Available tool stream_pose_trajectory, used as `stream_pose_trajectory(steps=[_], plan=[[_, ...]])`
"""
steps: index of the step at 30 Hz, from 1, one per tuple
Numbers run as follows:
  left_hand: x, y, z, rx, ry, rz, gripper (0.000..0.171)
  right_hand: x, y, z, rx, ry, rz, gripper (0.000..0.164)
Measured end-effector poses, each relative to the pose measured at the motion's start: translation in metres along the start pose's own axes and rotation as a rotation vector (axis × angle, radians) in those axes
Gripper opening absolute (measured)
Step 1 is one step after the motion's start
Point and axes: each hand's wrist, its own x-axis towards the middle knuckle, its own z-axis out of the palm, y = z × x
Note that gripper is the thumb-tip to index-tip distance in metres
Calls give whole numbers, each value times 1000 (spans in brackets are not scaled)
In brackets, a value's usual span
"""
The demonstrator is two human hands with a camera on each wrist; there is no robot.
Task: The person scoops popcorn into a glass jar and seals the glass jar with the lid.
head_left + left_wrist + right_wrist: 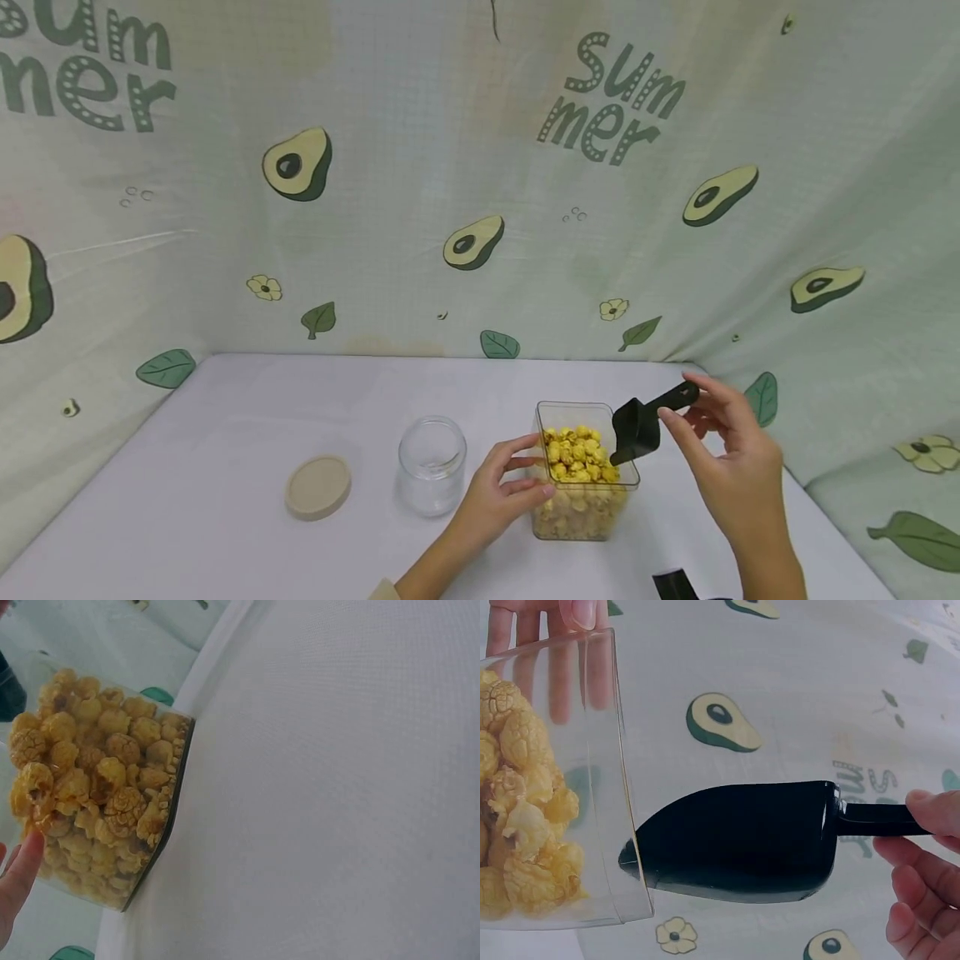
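Note:
A clear square container point(581, 515) of yellow popcorn point(576, 454) stands on the table. My left hand point(501, 492) holds its left side near the rim, the thumb at the front corner and fingers along the wall. In the right wrist view, those fingers show through the clear plastic of the container point(604, 787). My right hand point(738, 454) pinches the handle of a black scoop point(637, 427). The scoop's tip points down just inside the rim, above the popcorn. No popcorn shows in the scoop, though its inside is largely hidden.
Left of the container stands a clear jar point(432, 467) without a lid. A round beige lid point(318, 487) lies further left on the white table point(187, 517). A black object point(675, 585) is cut off at the bottom edge. Avocado-print cloth point(390, 167) hangs behind.

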Motion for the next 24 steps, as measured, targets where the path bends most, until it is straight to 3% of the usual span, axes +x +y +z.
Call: stream_pose_trajectory(steps=[4, 11, 24], plan=[[0, -1, 0, 4, 1, 6, 57, 0, 1, 3, 26, -16, -62, 57], [1, -3, 0, 1, -9, 8, 57, -3, 1, 6, -17, -41, -45, 60], [4, -6, -4, 17, -6, 5, 58, -7, 7, 18, -61, -110, -129, 60]])
